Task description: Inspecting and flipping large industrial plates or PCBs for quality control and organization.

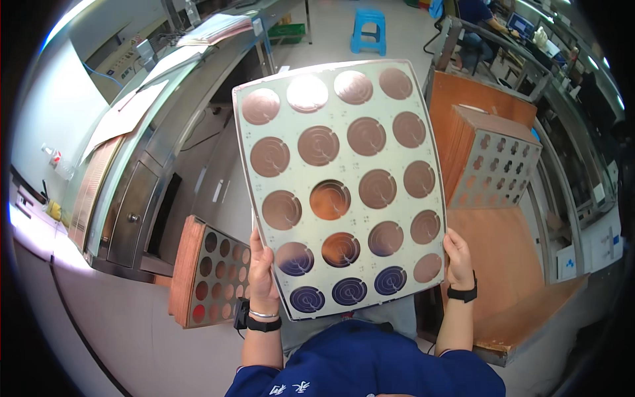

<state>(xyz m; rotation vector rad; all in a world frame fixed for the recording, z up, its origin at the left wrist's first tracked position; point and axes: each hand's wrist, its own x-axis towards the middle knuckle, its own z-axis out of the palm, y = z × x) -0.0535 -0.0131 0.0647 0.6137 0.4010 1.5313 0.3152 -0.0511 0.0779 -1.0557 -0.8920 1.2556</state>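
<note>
Between my two hands is a large thin circuit board panel (pixel 356 173), pale with rows of round copper discs, tilted up in front of my body. My left hand (pixel 263 272) grips its lower left edge, the fingers mostly behind it. On the lower right edge, my right hand (pixel 458 259) holds on in the same way. The upper discs catch bright light, while the bottom ones look dark blue. Nearest my left hand, a stack of similar panels (pixel 206 274) stands low beside the bench.
To the right, a wooden cart (pixel 493 245) carries another upright stack of copper panels (pixel 496 159) with small cutouts. A glass-topped bench (pixel 149 109) with papers runs along the left. Beyond are a blue stool (pixel 368 32) and a seated person (pixel 477 26) at the back right.
</note>
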